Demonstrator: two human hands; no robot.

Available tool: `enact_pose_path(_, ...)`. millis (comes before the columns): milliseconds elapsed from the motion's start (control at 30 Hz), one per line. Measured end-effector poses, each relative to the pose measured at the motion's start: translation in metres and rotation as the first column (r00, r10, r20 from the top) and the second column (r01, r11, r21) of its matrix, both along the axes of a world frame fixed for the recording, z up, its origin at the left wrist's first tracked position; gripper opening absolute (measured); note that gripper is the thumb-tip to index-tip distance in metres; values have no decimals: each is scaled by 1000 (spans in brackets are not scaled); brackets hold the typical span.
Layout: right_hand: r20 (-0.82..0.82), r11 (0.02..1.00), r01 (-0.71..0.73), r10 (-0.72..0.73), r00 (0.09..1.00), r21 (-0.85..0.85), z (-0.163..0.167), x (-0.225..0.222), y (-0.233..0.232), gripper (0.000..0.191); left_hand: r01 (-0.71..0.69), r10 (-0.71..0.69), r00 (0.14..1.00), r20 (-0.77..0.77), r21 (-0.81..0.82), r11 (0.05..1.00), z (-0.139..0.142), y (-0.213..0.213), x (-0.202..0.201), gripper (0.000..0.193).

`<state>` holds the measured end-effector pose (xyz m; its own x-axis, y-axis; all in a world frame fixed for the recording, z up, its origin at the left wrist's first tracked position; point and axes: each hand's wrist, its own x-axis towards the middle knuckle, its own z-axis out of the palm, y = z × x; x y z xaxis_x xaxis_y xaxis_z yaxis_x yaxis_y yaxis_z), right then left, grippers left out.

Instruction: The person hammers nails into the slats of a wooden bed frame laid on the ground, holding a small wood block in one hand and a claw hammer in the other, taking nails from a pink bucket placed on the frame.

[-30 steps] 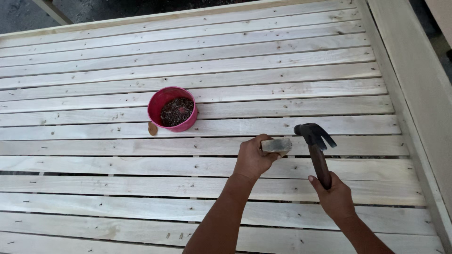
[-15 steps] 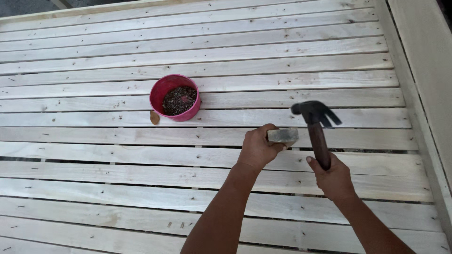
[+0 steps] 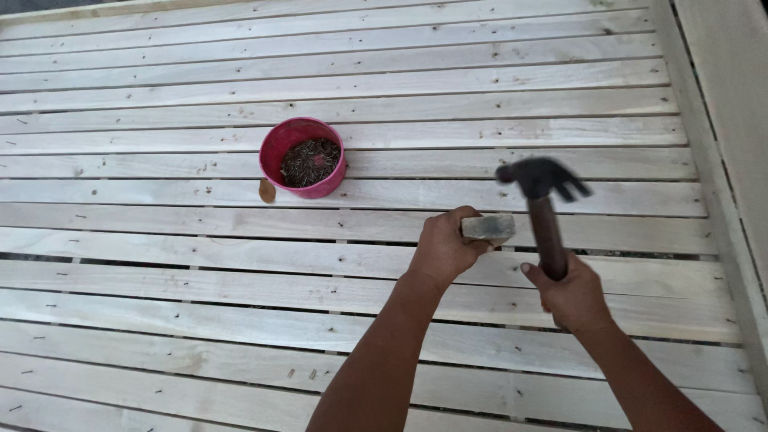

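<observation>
My left hand (image 3: pixel 442 246) grips a small grey wooden block (image 3: pixel 489 228) and presses it onto the pale wooden slats (image 3: pixel 160 264). My right hand (image 3: pixel 570 296) is closed around the dark handle of a claw hammer (image 3: pixel 542 200). The hammer's black head is raised above and to the right of the block and looks blurred. A red bowl (image 3: pixel 303 158) full of dark nails sits on the slats up and to the left of my left hand.
Long pale boards with narrow gaps run left to right across the whole view, dotted with nail heads. A raised wooden side rail (image 3: pixel 724 120) borders the right edge. A small brown scrap (image 3: pixel 266 190) lies beside the bowl.
The hammer head has lifted slightly and now blurs with motion. Both hands and the block stay on about the same slat, while the view has shifted a little.
</observation>
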<state>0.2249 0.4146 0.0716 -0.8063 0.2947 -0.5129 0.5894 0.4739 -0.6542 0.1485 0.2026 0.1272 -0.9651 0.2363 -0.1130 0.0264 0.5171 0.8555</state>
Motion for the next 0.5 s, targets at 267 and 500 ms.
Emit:
enact_pose_path(267, 326, 972, -163, 101, 940, 170, -26, 15, 19, 48, 6, -5, 998, 56, -6, 1000, 1, 1, -4, 33)
enact_pose_path(500, 100, 993, -3, -9, 995, 117, 34, -14, 9, 44, 2, -2, 1000, 25, 9, 1000, -5, 1, -6, 34)
